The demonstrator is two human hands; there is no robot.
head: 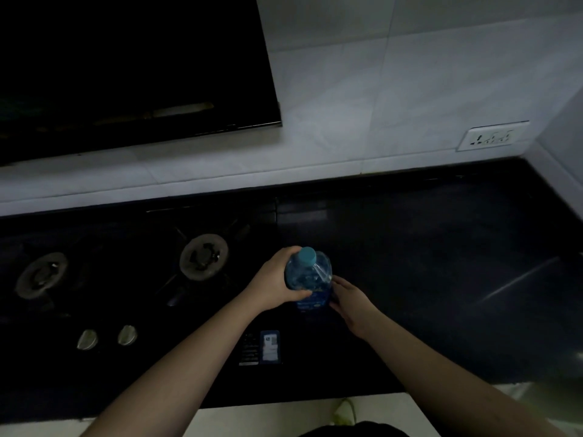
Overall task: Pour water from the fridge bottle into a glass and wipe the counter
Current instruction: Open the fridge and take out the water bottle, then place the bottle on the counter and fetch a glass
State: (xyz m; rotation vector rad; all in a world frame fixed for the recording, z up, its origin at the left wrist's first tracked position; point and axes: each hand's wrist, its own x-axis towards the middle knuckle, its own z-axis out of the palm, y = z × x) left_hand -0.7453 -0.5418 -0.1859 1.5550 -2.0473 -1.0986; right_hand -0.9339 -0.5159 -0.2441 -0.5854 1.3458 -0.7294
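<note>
Views: one, head-worn, wide-angle.
Position: above the front edge of the counter (441, 247), at standing height.
Facing: forward and steeply down, toward the tiled wall (378, 105).
Framing: hood (126, 74) top left, hob (126, 263) lower left, socket (493, 138) at right, floor along the bottom edge.
Nearness: both forearms enter from the bottom; left hand (274, 282) and right hand (350, 302) meet near frame centre at the bottle (310, 279).
Distortion: counter edge and wall lines bow toward the borders.
Overlap: single view, nothing shared.
</note>
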